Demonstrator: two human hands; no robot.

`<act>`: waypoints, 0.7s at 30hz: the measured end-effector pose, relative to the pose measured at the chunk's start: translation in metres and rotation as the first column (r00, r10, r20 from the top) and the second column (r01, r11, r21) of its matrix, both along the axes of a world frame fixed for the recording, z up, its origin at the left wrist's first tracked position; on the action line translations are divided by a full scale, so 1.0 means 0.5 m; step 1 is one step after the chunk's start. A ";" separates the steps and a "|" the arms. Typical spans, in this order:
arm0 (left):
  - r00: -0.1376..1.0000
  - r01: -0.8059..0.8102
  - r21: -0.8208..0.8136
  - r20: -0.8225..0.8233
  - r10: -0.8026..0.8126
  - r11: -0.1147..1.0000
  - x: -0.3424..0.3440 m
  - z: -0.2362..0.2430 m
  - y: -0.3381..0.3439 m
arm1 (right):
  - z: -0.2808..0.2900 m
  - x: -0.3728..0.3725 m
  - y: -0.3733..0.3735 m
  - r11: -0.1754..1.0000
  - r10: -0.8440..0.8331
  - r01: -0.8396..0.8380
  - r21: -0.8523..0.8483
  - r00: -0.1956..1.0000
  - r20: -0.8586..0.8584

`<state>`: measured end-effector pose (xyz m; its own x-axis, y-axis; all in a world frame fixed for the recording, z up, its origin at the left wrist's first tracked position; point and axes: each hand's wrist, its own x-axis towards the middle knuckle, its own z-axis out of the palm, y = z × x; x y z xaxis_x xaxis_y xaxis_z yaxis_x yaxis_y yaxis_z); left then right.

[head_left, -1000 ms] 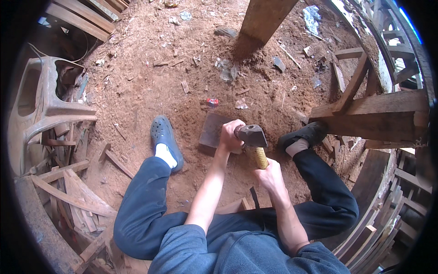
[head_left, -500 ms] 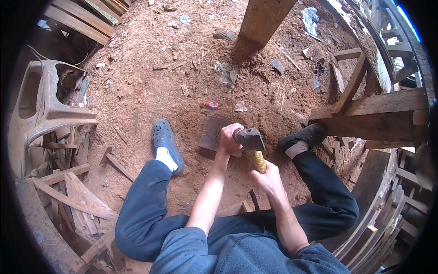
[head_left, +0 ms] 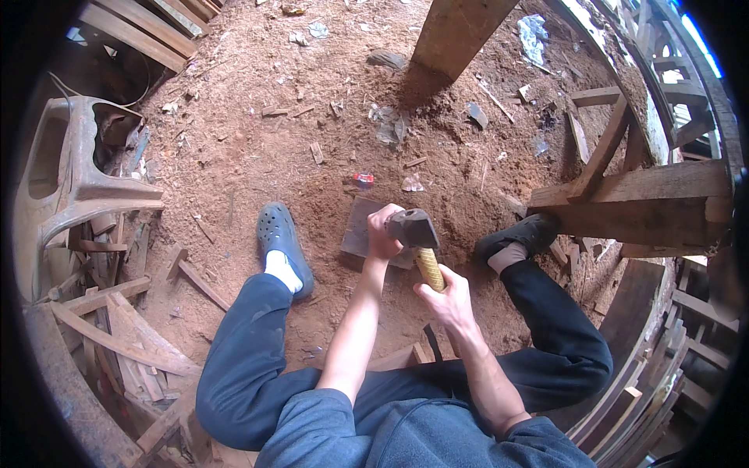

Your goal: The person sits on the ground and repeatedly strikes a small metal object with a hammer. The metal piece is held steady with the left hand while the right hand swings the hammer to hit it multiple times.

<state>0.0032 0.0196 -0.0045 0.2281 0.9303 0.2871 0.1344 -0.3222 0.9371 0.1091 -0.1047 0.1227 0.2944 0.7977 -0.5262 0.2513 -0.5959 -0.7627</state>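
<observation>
My right hand [head_left: 450, 299] is closed round the yellow-wrapped handle of a hammer [head_left: 413, 231], whose dark metal head points away from me. Right beside that head, my left hand [head_left: 381, 232] makes a closed grip. What its fingers hold, if anything, is hidden behind the head and the hand; I cannot tell whether the hand touches the hammer. Beneath both, a dark wooden block [head_left: 360, 221] lies on the sawdust between my feet, partly covered by my left hand and forearm.
Sawdust and wood scraps cover the ground [head_left: 226, 140]. A worn plastic chair [head_left: 74, 179] stands at the left above piled offcuts. A wooden post [head_left: 456, 39] rises at the far side. Timber framing [head_left: 640, 199] and stacked boards [head_left: 624, 398] flank my right leg.
The hammer head has shifted slightly left and upward in view, turning a little. My right hand has moved a little left with it. My left hand has risen slightly in view.
</observation>
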 end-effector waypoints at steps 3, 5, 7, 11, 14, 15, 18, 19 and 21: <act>1.000 -0.012 0.013 -0.010 0.012 1.000 -0.001 0.008 0.000 | 0.043 0.012 0.003 0.989 -0.148 0.147 -0.014 0.979 -0.144; 1.000 -0.011 -0.016 -0.004 0.011 1.000 0.000 0.012 -0.001 | 0.102 0.038 0.001 0.976 -0.187 0.197 0.097 0.976 -0.110; 0.999 0.027 -0.071 0.024 -0.025 0.997 0.005 0.013 -0.002 | 0.172 0.069 -0.006 0.877 -0.203 0.266 0.400 0.960 -0.194; 1.000 0.012 -0.041 0.021 -0.011 0.999 0.016 0.014 -0.002 | 0.254 0.100 -0.032 0.534 -0.224 0.486 0.692 0.870 -0.439; 1.000 0.016 -0.048 -0.009 -0.016 0.999 0.020 0.013 -0.001 | 0.200 0.070 -0.009 0.554 -0.233 0.453 0.698 0.890 -0.392; 1.000 0.016 -0.041 0.002 -0.016 0.999 0.018 0.012 -0.001 | 0.169 0.051 0.005 0.536 -0.271 0.492 0.686 0.870 -0.413; 0.999 0.032 0.027 -0.035 -0.031 0.999 0.007 0.008 0.007 | 0.097 0.025 0.060 0.981 0.085 -0.138 0.133 0.934 0.347; 0.997 0.044 0.108 -0.063 -0.037 0.993 0.002 0.006 0.003 | 0.090 0.027 0.074 0.982 0.106 -0.079 -0.173 0.983 0.150; 1.000 -0.008 0.039 0.027 0.007 0.999 0.004 0.001 0.003 | 0.113 0.044 0.073 0.997 -0.064 0.056 0.047 0.976 0.207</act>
<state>0.0050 0.0208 -0.0039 0.2124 0.9200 0.3294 0.1116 -0.3577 0.9271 0.1310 -0.0682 0.1791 0.4418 0.7950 -0.4157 0.3717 -0.5840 -0.7217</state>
